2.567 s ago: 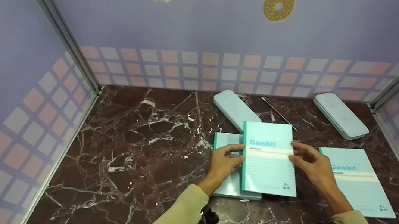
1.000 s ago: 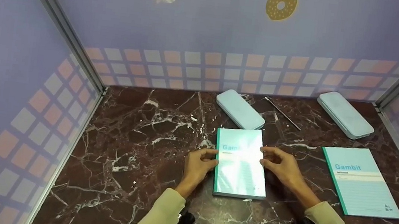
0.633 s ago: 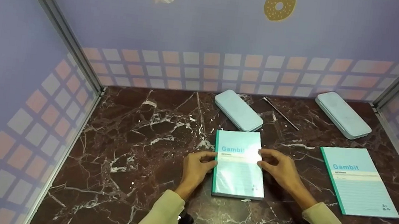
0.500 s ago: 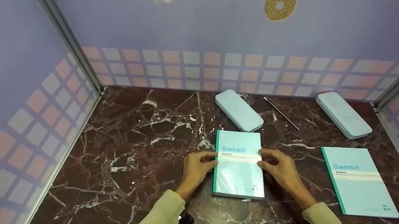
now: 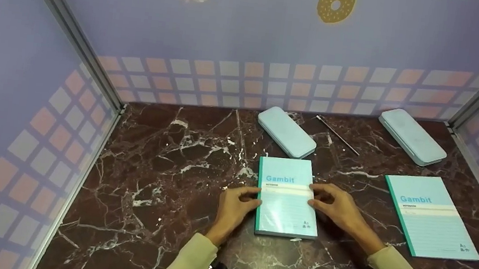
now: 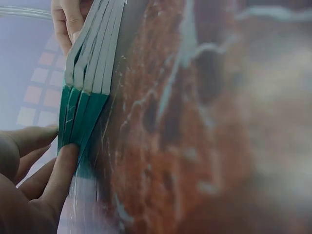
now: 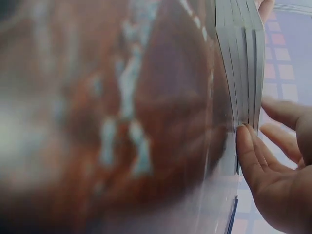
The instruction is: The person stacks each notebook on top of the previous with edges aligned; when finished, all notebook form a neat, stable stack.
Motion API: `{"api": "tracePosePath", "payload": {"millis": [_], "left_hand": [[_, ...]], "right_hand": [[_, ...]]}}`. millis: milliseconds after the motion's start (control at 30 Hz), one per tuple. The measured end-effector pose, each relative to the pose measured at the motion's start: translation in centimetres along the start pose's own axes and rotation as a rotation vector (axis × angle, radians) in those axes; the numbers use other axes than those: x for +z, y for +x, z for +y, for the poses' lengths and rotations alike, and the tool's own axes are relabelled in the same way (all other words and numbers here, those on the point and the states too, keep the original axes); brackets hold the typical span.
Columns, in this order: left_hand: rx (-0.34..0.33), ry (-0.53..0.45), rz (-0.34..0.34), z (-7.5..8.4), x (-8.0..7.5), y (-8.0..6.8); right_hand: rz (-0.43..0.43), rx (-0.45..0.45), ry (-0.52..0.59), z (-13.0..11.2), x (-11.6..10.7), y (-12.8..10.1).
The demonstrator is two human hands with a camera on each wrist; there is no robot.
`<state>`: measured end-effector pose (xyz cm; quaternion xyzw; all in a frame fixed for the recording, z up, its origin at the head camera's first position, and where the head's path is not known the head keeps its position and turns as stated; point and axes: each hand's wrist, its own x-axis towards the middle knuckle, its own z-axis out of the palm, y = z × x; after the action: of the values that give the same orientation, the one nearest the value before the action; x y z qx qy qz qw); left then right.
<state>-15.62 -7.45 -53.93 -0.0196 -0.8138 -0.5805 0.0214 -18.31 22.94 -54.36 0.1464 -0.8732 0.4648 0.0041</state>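
A stack of several light-blue "Gambit" notebooks (image 5: 284, 214) with green spines lies on the dark marble table. My left hand (image 5: 233, 207) touches the spine side, with thumb and fingertips against it. Seen from the left wrist, the green spines (image 6: 80, 114) fan slightly, and the thumb presses on them. On the opposite side, my right hand (image 5: 341, 210) rests its thumb and fingertips on the page edges. From the right wrist, those white page edges (image 7: 243, 73) stand close together, with the thumb pressed at them. Neither hand's fingers curl round the stack.
Another Gambit notebook (image 5: 432, 219) lies to the right. Behind the stack sits a pale-blue pencil case (image 5: 287, 133), with a thin pen (image 5: 337, 136) beside it. A second pale-blue pencil case (image 5: 412, 138) is at the back right. Patterned walls surround the table.
The notebook held between both hands came down leftward onto the stack, and its edges now line up with those below. Most recently, both hands slid slightly nearer the body along the sides.
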Motion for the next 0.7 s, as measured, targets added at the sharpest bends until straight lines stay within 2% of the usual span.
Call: {"api": "tracePosePath", "payload": {"millis": [100, 200, 300, 367, 600, 700], "left_hand": [[0.025, 0.023, -0.084, -0.3, -0.6, -0.7], [0.091, 0.047, -0.163, -0.5, -1.2, -1.3], [0.136, 0.043, -0.232, -0.6, -1.5, -1.8], [0.142, 0.044, -0.266, -0.6, -1.7, -2.0], [0.170, 0.109, -0.310, -0.3, -1.8, -2.8], [0.176, 0.136, -0.314, -0.2, -1.7, -3.2]], "right_hand": [[-0.094, -0.022, 0.025, 0.1, -0.5, -0.7], [-0.173, -0.054, 0.016, 0.1, -1.1, -1.4], [-0.217, -0.100, -0.054, 0.0, -1.5, -2.0], [-0.234, -0.130, -0.107, -0.2, -1.8, -2.4], [-0.307, -0.161, -0.199, -0.4, -2.1, -3.8], [-0.309, -0.171, -0.224, -0.4, -2.0, -4.2]]}}
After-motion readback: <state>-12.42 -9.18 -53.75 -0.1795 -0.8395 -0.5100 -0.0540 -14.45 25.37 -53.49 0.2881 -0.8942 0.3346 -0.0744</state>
